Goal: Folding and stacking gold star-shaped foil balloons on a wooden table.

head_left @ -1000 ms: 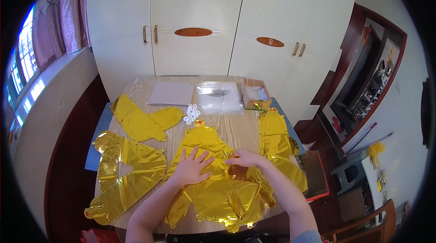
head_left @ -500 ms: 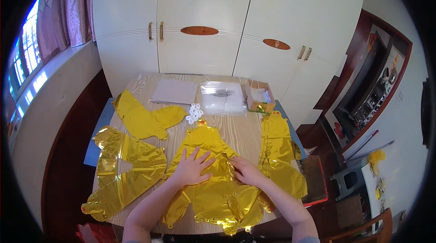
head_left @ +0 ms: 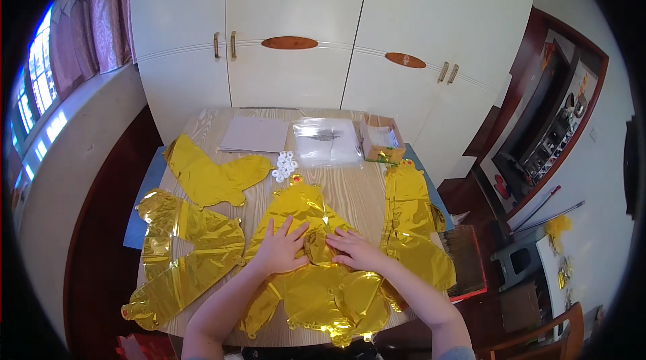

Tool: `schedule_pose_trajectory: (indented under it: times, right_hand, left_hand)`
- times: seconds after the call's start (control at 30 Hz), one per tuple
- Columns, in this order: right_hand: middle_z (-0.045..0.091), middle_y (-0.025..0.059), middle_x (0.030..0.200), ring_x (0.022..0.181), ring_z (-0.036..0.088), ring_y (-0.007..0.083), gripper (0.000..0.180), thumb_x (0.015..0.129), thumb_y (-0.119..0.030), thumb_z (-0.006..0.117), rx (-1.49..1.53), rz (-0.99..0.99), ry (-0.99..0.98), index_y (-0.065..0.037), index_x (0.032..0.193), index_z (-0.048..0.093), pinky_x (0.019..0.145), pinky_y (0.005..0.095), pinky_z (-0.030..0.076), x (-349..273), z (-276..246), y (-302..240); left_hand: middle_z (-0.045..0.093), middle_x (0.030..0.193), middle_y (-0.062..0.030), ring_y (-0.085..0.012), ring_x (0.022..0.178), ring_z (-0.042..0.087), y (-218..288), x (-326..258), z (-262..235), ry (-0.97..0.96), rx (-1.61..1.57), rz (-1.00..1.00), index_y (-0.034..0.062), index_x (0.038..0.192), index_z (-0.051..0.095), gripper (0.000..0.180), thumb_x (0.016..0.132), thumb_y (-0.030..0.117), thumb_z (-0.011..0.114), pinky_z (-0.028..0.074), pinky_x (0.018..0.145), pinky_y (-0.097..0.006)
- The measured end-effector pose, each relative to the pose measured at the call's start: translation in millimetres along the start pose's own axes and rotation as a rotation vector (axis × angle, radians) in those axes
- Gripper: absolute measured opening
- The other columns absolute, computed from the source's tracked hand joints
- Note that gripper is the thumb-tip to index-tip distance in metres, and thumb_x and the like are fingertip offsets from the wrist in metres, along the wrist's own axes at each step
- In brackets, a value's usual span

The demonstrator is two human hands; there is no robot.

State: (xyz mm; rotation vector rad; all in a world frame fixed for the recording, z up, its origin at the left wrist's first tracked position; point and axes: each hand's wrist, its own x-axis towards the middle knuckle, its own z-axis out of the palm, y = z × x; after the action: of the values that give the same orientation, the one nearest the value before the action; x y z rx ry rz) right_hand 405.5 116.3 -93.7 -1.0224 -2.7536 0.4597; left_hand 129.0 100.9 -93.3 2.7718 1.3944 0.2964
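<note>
Now right hand (head_left: 355, 249) nearer left hand (head_left: 281, 249), seemingly

Gold foil balloon (head_left: 316, 279), deflated, flat on table (head_left: 350, 192)

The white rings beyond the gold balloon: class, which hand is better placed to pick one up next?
Probably the left hand. The white rings lie left of the balloon's tip, straight ahead of it; the right hand would reach across.
</note>
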Motion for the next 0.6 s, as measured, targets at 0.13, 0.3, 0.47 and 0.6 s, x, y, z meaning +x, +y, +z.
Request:
schedule_pose_trajectory:
  times: [0.13,0.3,0.47,0.6]
  right_hand:
    - [0.032,0.0073,0.155,0.145,0.021,0.0329,0.082,0.086,-0.058,0.058,-0.075,0.022,-0.118,-0.009,0.147,0.036,0.117,0.0492,0.019,12,-12,7]
    - [0.024,0.0072,0.158,0.147,0.015,0.0337,0.105,0.073,-0.069,0.064,-0.192,0.091,-0.231,-0.008,0.151,0.026,0.117,0.0509,0.015,24,-27,1]
    - [0.017,0.0101,0.160,0.147,0.012,0.0349,0.122,0.064,-0.073,0.069,-0.238,0.128,-0.283,-0.005,0.152,0.019,0.117,0.0536,0.013,31,-32,-2]
    - [0.014,0.0105,0.160,0.147,0.010,0.0348,0.129,0.059,-0.073,0.071,-0.229,0.111,-0.281,-0.003,0.152,0.015,0.118,0.0540,0.012,38,-32,-3]
  left_hand:
    - [0.032,0.154,-0.0039,-0.0399,0.141,0.025,0,0,0,-0.015,0.013,0.002,0.0060,0.115,0.064,0.059,0.084,0.056,0.053,0.018,0.108,-0.070]
    - [0.033,0.154,-0.0011,-0.0384,0.141,0.027,1,1,-1,-0.037,0.015,-0.014,0.0090,0.122,0.062,0.062,0.083,0.056,0.053,0.017,0.107,-0.072]
    - [0.036,0.152,-0.0021,-0.0384,0.140,0.029,2,1,-2,-0.046,0.025,-0.006,0.0093,0.124,0.060,0.059,0.084,0.052,0.053,0.018,0.108,-0.070]
    - [0.044,0.147,-0.0045,-0.0395,0.138,0.033,-12,5,-10,0.077,-0.095,-0.086,0.0126,0.127,0.058,0.045,0.091,0.040,0.052,0.019,0.110,-0.066]
